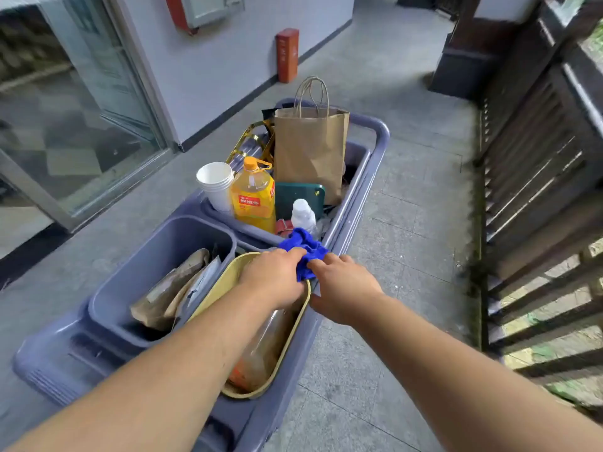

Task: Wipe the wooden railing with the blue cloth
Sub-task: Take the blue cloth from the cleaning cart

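A crumpled blue cloth (303, 251) sits bunched over the right rim of a grey-blue cart (378, 138). My left hand (274, 277) pinches the cloth from the left, above a yellow-rimmed bin. My right hand (344, 288) pinches it from the right, at the cart's edge. Both hands grip the same cloth. The dark wooden railing (535, 177) with slanted slats runs along the right side of the walkway, well apart from both hands.
The cart holds a brown paper bag (311, 151), a yellow oil bottle (253, 194), stacked paper cups (216, 185), a small clear bottle (303, 215) and a grey bin (163, 256) with papers. A glass door (65, 125) stands left, a red box (287, 55) by the wall.
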Demonstrator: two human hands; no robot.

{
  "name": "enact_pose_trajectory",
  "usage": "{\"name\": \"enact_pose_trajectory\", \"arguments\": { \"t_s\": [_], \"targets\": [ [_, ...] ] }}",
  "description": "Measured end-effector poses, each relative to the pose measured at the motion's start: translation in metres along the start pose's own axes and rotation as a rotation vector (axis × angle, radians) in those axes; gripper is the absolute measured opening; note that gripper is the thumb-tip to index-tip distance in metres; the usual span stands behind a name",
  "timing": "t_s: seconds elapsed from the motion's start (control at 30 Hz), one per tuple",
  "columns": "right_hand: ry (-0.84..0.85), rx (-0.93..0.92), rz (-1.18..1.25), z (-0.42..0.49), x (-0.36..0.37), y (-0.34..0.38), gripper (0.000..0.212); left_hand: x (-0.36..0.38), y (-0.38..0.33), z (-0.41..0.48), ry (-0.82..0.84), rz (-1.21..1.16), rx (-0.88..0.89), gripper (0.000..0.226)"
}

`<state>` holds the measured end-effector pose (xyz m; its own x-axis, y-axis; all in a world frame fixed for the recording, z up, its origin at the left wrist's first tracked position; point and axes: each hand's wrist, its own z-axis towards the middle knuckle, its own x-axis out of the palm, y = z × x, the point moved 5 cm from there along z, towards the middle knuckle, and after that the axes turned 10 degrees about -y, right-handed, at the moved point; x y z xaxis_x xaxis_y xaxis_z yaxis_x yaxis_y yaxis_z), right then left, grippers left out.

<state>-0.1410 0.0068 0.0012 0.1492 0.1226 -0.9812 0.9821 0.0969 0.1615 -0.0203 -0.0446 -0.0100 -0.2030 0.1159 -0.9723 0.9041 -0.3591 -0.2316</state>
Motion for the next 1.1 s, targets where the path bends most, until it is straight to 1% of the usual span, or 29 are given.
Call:
{"name": "enact_pose_trajectory", "arguments": {
  "t_s": [0.07,0.13,0.2,0.23,0.27,0.33,0.4,0.47,0.53,0.6,0.67,0.7,0.77,0.8,0.83,0.93,1.1],
  "targets": [
    [0.002,0.029,0.003,0.002,0.004,-0.005,0.055,0.008,0.000,0.009,0.066,0.020,-0.005,0.068],
    [0.017,0.052,-0.006,-0.001,0.009,-0.010,0.053,0.019,0.001,0.016,0.139,0.023,-0.032,0.068],
    [0.023,0.067,-0.004,-0.004,0.012,-0.015,0.054,0.027,-0.001,0.022,0.155,-0.009,-0.033,0.057],
    [0.017,0.077,-0.006,-0.006,0.012,-0.019,0.055,0.028,-0.002,0.024,0.140,-0.034,-0.035,0.049],
    [0.014,0.084,-0.008,-0.008,0.011,-0.021,0.056,0.029,-0.003,0.024,0.121,-0.065,-0.039,0.047],
    [-0.015,0.107,0.003,-0.011,0.005,-0.027,0.059,0.022,-0.003,0.022,0.049,-0.144,-0.066,0.056],
    [-0.063,0.141,0.051,-0.016,-0.002,-0.032,0.066,0.003,-0.002,0.013,-0.077,-0.277,-0.099,0.059],
    [-0.114,0.182,0.112,-0.018,-0.014,-0.034,0.076,-0.021,-0.002,0.005,-0.201,-0.434,-0.107,0.055],
    [-0.164,0.210,0.179,-0.020,-0.030,-0.033,0.086,-0.049,-0.008,-0.004,-0.243,-0.593,-0.092,0.049],
    [-0.226,0.250,0.267,-0.028,-0.052,-0.030,0.091,-0.081,-0.024,-0.014,-0.239,-0.718,-0.043,0.040],
    [-0.299,0.283,0.328,-0.038,-0.074,-0.030,0.082,-0.111,-0.048,-0.017,-0.257,-0.745,0.039,0.027],
    [-0.335,0.294,0.335,-0.044,-0.083,-0.031,0.071,-0.123,-0.059,-0.018,-0.276,-0.736,0.076,0.025],
    [-0.402,0.336,0.330,-0.064,-0.104,-0.041,0.044,-0.145,-0.086,-0.019,-0.291,-0.726,0.149,0.029],
    [-0.426,0.365,0.335,-0.077,-0.113,-0.049,0.036,-0.153,-0.101,-0.019,-0.287,-0.727,0.186,0.031],
    [-0.453,0.396,0.333,-0.092,-0.124,-0.059,0.033,-0.159,-0.117,-0.018,-0.275,-0.739,0.221,0.031],
    [-0.555,0.480,0.264,-0.143,-0.155,-0.093,0.035,-0.167,-0.169,-0.017,-0.220,-0.765,0.336,0.029],
    [-0.754,0.627,0.196,-0.236,-0.203,-0.149,0.024,-0.154,-0.274,-0.024,-0.102,-0.588,0.574,0.035]
  ]
}}
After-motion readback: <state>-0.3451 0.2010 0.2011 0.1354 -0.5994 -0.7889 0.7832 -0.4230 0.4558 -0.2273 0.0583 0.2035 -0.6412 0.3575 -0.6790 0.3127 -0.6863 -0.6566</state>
